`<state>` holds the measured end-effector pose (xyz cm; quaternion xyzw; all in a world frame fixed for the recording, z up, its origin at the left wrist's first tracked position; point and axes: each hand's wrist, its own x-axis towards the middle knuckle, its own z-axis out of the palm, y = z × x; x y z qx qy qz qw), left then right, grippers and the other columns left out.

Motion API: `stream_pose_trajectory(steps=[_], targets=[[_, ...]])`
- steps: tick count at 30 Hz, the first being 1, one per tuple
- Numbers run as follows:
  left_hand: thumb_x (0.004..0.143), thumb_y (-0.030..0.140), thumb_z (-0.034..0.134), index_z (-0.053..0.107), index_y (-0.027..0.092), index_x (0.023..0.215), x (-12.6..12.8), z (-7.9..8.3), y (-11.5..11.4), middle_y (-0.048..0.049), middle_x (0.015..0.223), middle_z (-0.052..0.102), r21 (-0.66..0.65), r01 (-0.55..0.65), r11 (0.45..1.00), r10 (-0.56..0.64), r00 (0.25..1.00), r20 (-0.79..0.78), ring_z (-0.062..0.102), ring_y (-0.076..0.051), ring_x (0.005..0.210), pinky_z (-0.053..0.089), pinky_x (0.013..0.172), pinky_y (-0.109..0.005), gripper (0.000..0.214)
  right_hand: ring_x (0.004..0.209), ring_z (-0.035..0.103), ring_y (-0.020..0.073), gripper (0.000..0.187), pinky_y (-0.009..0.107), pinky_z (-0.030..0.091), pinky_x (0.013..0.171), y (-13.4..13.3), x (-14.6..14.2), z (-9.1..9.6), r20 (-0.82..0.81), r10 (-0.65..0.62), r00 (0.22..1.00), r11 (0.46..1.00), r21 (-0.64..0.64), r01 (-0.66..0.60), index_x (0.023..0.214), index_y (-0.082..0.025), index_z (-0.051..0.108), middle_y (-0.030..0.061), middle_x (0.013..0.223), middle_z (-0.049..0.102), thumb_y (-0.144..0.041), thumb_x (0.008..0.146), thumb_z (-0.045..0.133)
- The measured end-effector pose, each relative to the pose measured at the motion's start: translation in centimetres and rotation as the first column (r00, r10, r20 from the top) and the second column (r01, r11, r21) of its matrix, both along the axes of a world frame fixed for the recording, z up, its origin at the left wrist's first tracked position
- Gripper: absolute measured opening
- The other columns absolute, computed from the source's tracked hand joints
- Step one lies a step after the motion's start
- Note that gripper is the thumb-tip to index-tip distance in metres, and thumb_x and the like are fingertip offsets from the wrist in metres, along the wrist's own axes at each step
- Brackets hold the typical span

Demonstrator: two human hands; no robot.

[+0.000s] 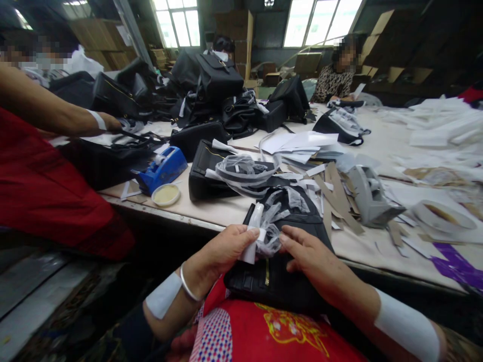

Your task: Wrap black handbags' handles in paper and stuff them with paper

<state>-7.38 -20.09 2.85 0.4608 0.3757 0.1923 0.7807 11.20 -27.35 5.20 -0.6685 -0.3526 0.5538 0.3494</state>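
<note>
A black bag (302, 279) leans between my lap and the table edge, a gold zipper on its near side. My left hand (230, 244) is closed on a bag strap (269, 236) bundled in clear plastic film and white paper, thumb pressed on the paper band. My right hand (311, 256) is at the bundle's right side, fingers apart and slightly bent, fingertips close to the film. Whether they touch it I cannot tell. Behind it, another black bag (204, 178) with film-wrapped straps lies on the table.
On the table (204, 213) are a blue tape dispenser (162, 168), a tape roll (166, 195), a grey dispenser (372, 196), cardboard strips (337, 196) and white paper sheets (302, 143). Black bags (219, 75) are piled behind. A co-worker's arm (56, 105) reaches in at left; another person (335, 75) sits across.
</note>
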Motion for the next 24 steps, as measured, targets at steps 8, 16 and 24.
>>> stream_pose_trajectory(steps=[8, 16, 24], targets=[[0.073, 0.064, 0.070, 0.067, 0.009, 0.089, 0.8, -0.9, -0.1, -0.0078, 0.076, 0.069, -0.059, -0.016, 0.998, 0.018, 0.999, 0.033, 0.060, -0.014, 0.060, 0.051, 0.057, -0.026, 0.057, 0.046, 0.046, 0.0065, 0.033, 0.018, 0.035, 0.043, 0.8, -0.7, -1.9, -0.094, 0.087, 0.992, 0.996, 0.015, -0.086, 0.087, -0.014, 0.062, -0.0042, 0.059, 0.054, -0.046, 0.081, 0.065], [0.073, 0.059, 0.071, 0.064, 0.011, 0.083, 1.9, -1.3, -0.6, -0.0062, 0.071, 0.068, -0.033, -0.163, 0.986, 0.161, 0.984, -0.076, 0.062, -0.016, 0.059, 0.051, 0.054, -0.026, 0.049, 0.048, 0.050, 0.0100, 0.035, 0.020, 0.042, 0.043, 1.2, -1.4, -2.5, 0.084, 0.111, 0.990, 0.992, 0.055, -0.116, 0.103, -0.013, 0.068, -0.0018, 0.062, 0.059, -0.034, 0.078, 0.059], [0.083, 0.055, 0.061, 0.063, 0.015, 0.086, 1.8, -1.7, -0.2, -0.0031, 0.069, 0.065, -0.112, -0.129, 0.985, 0.129, 0.992, -0.009, 0.059, -0.014, 0.055, 0.049, 0.048, -0.025, 0.040, 0.059, 0.060, 0.0155, 0.035, 0.026, 0.050, 0.054, 0.3, -1.2, -0.9, 0.238, 0.258, 0.937, 0.959, 0.060, -0.279, 0.107, -0.016, 0.070, 0.0020, 0.073, 0.068, -0.038, 0.083, 0.055]])
